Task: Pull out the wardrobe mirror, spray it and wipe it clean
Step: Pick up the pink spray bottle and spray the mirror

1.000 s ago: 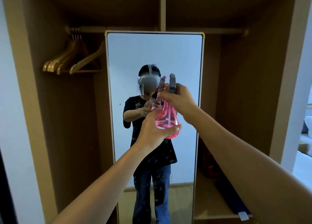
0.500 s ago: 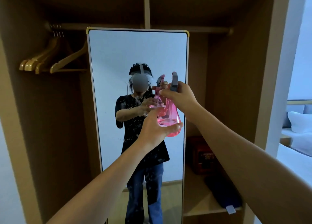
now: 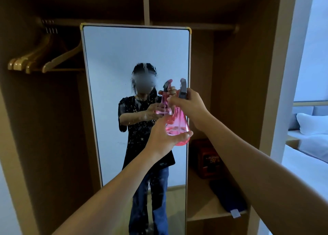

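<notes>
Head view, right hand (image 3: 188, 105) grip curled round spray bottle (image 3: 178, 128) neck, left hand (image 3: 165, 137) cupping base

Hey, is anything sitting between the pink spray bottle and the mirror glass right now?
Nothing visible does. The spray bottle is held up in front of the mirror, right hand at the trigger, left hand cupping the base. Open air lies between nozzle and glass.
</notes>
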`<action>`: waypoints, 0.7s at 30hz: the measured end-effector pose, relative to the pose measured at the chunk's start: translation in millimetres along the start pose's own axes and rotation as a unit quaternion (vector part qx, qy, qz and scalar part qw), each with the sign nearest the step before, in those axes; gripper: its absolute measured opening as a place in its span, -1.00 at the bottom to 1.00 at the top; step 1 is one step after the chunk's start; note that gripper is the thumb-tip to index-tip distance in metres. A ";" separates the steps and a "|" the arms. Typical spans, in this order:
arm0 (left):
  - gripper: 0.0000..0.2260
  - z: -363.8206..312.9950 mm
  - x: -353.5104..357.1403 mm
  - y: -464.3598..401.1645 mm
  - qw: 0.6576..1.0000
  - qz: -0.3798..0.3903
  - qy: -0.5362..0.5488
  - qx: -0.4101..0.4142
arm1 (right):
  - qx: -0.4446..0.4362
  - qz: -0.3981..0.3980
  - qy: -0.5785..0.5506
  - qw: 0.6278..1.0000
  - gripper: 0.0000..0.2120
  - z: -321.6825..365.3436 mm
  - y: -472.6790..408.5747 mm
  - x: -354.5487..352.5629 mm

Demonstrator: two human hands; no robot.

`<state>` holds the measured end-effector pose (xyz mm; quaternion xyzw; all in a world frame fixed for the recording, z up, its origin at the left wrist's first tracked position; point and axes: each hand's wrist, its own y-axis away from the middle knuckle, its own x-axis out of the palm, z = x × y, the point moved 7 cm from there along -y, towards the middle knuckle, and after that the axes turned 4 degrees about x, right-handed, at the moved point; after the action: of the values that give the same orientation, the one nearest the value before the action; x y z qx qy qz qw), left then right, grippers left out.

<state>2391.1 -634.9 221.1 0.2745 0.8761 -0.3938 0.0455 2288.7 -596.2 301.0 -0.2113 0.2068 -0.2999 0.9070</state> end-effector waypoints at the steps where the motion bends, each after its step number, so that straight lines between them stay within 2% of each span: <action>1: -0.49 0.0 1.4 3.7 1.000 0.000 0.008 -0.004 | 0.005 0.001 0.000 1.000 -0.82 -3.5 2.1 0.3; 8: -0.62 18.4 15.2 32.7 0.999 0.012 0.031 -0.031 | 0.040 0.023 0.001 0.999 -0.81 -35.1 24.0 8.8; 16: -0.51 40.2 27.6 62.6 0.997 0.031 0.022 -0.072 | 0.059 0.024 0.005 0.998 -0.77 -64.8 47.2 17.9; 21: -0.57 43.5 25.3 66.8 0.996 0.028 0.009 -0.079 | 0.058 0.022 0.002 0.998 -0.82 -71.1 52.7 20.2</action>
<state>2398.3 -618.7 139.5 0.2981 0.8968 -0.3195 0.0697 2291.8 -588.9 210.7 -0.1534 0.1955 -0.2916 0.9237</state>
